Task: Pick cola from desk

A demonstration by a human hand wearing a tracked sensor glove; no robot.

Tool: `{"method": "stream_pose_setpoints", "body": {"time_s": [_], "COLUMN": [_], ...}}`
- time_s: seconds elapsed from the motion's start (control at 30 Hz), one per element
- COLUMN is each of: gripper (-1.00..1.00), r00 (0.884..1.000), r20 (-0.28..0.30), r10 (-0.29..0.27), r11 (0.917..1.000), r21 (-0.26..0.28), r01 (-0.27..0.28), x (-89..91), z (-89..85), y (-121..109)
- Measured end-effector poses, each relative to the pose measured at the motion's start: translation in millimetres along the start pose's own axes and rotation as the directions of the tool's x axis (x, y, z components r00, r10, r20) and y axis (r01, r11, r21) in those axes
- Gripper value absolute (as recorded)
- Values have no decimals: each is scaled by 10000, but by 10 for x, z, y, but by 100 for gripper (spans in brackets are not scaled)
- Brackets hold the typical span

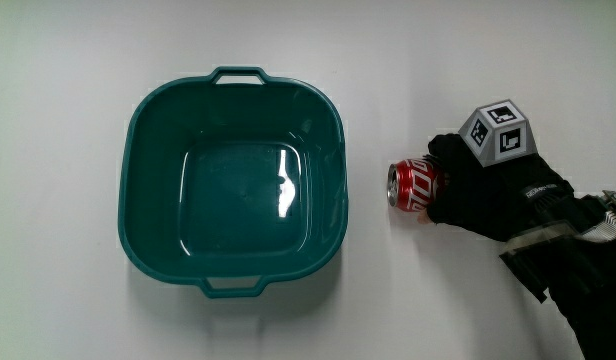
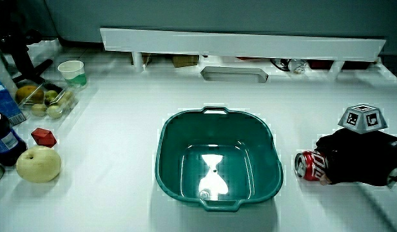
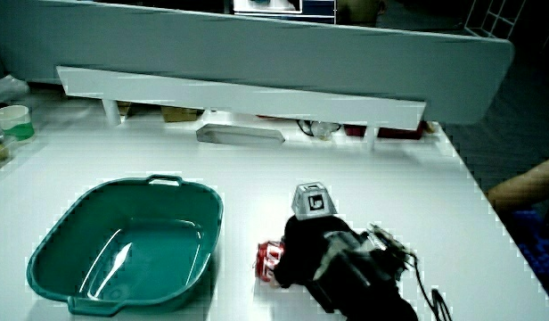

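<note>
A red cola can (image 1: 412, 186) lies on its side on the white table, beside the teal basin (image 1: 148, 150), with its silver end facing the basin. The gloved hand (image 1: 466, 178) rests over the can with its fingers curled around it; the patterned cube (image 1: 499, 131) sits on the hand's back. In both side views the can (image 2: 310, 165) (image 3: 271, 261) pokes out from under the black glove (image 2: 356, 156) (image 3: 319, 251), and most of its body is hidden by the fingers. The can touches the table.
The teal basin (image 2: 169, 138) (image 3: 52, 241) holds nothing. In a side view, a pale apple (image 2: 38, 164), a small red block (image 2: 44, 137), a tray of fruit (image 2: 47, 100), a cup (image 2: 72, 71) and a bottle (image 2: 5, 138) stand at the table's edge. A low white partition (image 2: 243, 42) runs along the table.
</note>
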Motion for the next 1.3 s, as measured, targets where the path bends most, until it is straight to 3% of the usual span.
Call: {"method": "stream_pose_setpoints", "body": {"time_s": [0.03,0.1,0.43,0.57,0.83,1.0,1.13,1.17,1.2,1.23,1.27,1.3], "gripper": [8,15,54,69,100,100,100,100,100,100,100,100], "r00": [10000,9999,9995,9990,9962,9972,9976,9974,9979,9976,9976,9971], "r20": [21,-4,82,332,806,626,597,602,494,605,583,680], "r10": [78,135,318,313,317,401,338,399,413,326,361,330], "r11": [9996,9999,9963,9966,9905,9897,9806,9743,9745,9642,9625,9547], "r21": [279,51,793,756,1308,1345,1911,2190,2186,2608,2664,2931], "r01": [-78,-135,-323,-338,-421,-483,-446,-522,-511,-473,-504,-516], "x": [-10,-2,-21,-48,-81,-34,-25,-47,-43,-55,-65,-89], "z": [12,4,16,-2,1,29,191,256,291,345,391,451], "y": [-21,4,2,20,-27,-28,-127,-174,-181,-211,-225,-256]}}
